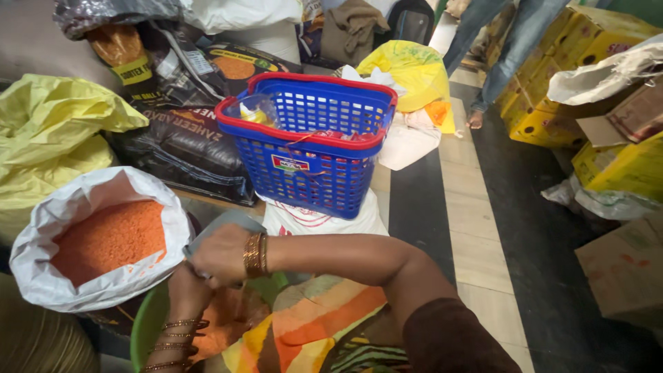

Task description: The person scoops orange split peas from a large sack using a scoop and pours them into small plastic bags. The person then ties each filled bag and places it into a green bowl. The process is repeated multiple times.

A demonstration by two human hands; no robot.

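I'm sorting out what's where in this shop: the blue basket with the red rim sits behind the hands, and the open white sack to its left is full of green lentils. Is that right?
Not quite. The head view shows the open white sack holding orange-red lentils, not green ones. The rest stands: the blue basket with the red rim sits behind the hands, with the sack to its left.

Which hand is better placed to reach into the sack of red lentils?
Probably the left hand: it sits beside the white sack's rim, nearest the red lentils, while the right hand lies over it, seemingly gripping a thin plastic bag.
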